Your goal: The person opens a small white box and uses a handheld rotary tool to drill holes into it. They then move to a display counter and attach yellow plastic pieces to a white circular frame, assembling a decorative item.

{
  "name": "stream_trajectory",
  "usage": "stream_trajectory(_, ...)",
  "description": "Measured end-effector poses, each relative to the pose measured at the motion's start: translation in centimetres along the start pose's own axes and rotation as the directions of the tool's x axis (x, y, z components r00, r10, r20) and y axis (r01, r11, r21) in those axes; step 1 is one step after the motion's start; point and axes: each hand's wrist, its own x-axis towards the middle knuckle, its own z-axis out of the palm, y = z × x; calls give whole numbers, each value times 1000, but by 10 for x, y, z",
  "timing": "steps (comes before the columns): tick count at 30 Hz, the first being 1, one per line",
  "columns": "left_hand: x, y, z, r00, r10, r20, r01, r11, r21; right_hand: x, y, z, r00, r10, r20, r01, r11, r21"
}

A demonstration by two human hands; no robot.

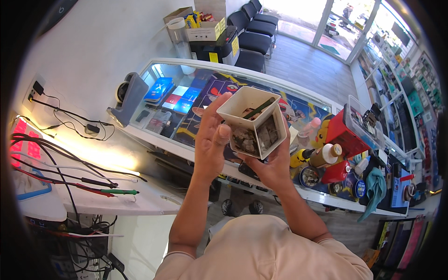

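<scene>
A white square-sided container point(237, 103), split into three compartments, is held tilted over the glass counter so its inside shows. My right hand point(273, 171) grips it from below and along its right side. Beside its left wall is my left hand point(210, 142), fingers spread and thumb raised; whether its fingertips touch the wall, I cannot tell. A dark green stick-like piece point(261, 108) leans inside the far compartment. Small dark and greyish bits point(245, 138) lie at the bottom of the nearer ones, too small to name.
Below the hands runs a white-framed glass counter point(313, 198). On it stand a tape dispenser point(128, 99), blue boxes point(158, 89), a red bin point(344, 133), several bottles point(322, 156) and a teal cloth point(374, 189). Cables point(60, 170) hang over the left bench. Black chairs point(254, 39) line the far wall.
</scene>
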Motion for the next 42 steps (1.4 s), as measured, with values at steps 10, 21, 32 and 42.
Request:
stream_trajectory(10, 31, 1, 29, 948, -194, -254, 167, 978, -125, 11, -10, 0, 996, 70, 62, -93, 831, 549)
stream_trajectory(21, 46, 19, 37, 971, -238, -19, 234, 966, -112, 26, -35, 6, 905, 323, 275, -371, 290, 882)
stream_trajectory(32, 60, -55, 19, 848, -529, -34, 405, 687, -603, 63, -16, 9, 953, 240, -186, -141, 892, 430)
stream_trajectory(42, 70, -111, -15, 842, -535, 68, 396, 527, -752, 92, 3, 12, 976, 123, -179, -129, 991, -24)
